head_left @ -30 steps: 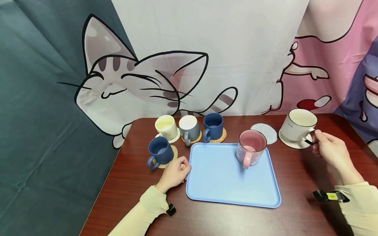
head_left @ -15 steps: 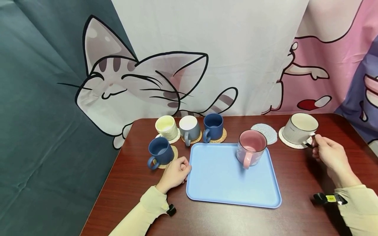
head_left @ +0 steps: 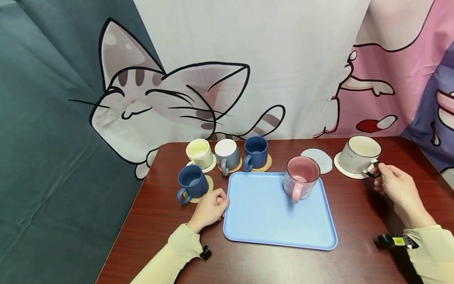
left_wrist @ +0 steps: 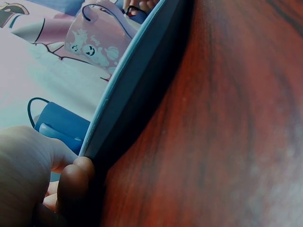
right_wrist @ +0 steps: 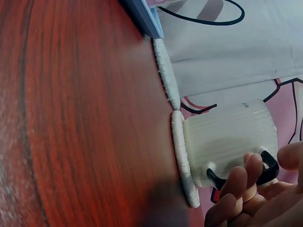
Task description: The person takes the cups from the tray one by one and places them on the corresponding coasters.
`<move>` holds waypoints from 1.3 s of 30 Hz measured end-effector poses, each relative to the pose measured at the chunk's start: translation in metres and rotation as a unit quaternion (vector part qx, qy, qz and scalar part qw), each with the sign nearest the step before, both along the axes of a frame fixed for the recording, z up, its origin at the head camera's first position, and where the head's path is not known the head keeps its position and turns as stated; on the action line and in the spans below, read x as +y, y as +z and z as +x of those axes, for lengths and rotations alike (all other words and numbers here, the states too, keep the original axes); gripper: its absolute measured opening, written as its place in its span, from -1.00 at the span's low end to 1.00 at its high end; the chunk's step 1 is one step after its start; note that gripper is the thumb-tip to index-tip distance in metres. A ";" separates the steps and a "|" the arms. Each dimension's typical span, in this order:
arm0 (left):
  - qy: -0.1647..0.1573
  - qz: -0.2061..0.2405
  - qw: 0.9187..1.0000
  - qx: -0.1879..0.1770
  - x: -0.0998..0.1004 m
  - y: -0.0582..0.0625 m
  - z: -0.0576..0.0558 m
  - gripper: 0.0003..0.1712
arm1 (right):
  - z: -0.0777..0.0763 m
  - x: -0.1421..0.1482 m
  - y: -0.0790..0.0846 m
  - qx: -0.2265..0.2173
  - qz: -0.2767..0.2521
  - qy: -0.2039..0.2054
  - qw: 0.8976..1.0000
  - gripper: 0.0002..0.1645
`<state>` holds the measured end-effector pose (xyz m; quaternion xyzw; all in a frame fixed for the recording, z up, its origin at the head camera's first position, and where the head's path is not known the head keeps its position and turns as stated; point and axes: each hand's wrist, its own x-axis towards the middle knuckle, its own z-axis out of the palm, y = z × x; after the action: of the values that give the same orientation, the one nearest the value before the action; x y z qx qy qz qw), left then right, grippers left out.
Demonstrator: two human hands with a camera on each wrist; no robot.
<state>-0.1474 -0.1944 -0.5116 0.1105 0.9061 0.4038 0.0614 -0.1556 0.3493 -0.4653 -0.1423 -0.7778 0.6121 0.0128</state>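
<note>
My left hand (head_left: pixel 211 208) pinches the left rim of the light blue tray (head_left: pixel 262 221); the left wrist view shows thumb and finger (left_wrist: pixel 75 182) at the tray's edge. On that tray, toward the back right, stands a pink mug (head_left: pixel 302 178), upright, handle to the front. At the far right a white ribbed mug (head_left: pixel 359 154) with a dark rim and black handle sits upright on a white coaster (head_left: pixel 345 169). My right hand (head_left: pixel 399 187) is at its handle. In the right wrist view the loosened fingers (right_wrist: pixel 236 182) overlap the handle, with the thumb apart from them.
Behind the tray's left half stand a yellow mug (head_left: pixel 200 154), a grey mug (head_left: pixel 227 155) and a blue mug (head_left: pixel 256 152) on coasters. Another blue mug (head_left: pixel 193 182) is beside the left hand. A pale blue coaster (head_left: pixel 317 160) lies left of the white mug.
The white mug, tilted and raised a second ago, has come down onto its coaster. More of its handle shows beside my right fingers. The left hand and tray have stayed put.
</note>
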 end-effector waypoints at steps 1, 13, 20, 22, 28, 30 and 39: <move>0.000 0.001 1.000 0.000 0.000 0.000 0.000 -0.78 | 0.001 0.000 0.000 0.005 -0.008 0.000 1.000 -0.62; -0.001 0.004 1.000 -0.006 0.001 0.003 -0.001 -0.78 | 0.006 -0.006 0.004 0.044 -0.045 -0.032 0.997 -0.89; -0.002 0.008 1.000 -0.011 0.001 0.002 -0.001 -0.78 | 0.007 -0.013 0.017 0.034 0.035 -0.060 0.997 -0.91; 0.000 0.008 1.000 -0.014 0.001 0.002 0.000 -0.78 | 0.007 -0.017 0.021 0.042 0.040 -0.063 0.996 -0.89; 0.001 0.010 1.000 -0.015 0.000 0.002 0.000 -0.78 | 0.011 -0.031 0.028 0.070 0.079 -0.043 0.994 -0.88; 0.000 0.010 1.000 -0.014 0.000 0.002 0.000 -0.78 | 0.013 -0.036 0.029 0.080 0.101 -0.031 0.991 -0.88; -0.002 0.008 1.000 -0.009 0.000 0.001 -0.001 -0.78 | 0.021 -0.075 0.030 0.131 0.196 0.024 0.971 -0.85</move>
<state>-0.1480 -0.1949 -0.5105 0.1091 0.9020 0.4118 0.0699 -0.1345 0.2748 -0.4356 -0.0364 -0.8774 0.4610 0.1278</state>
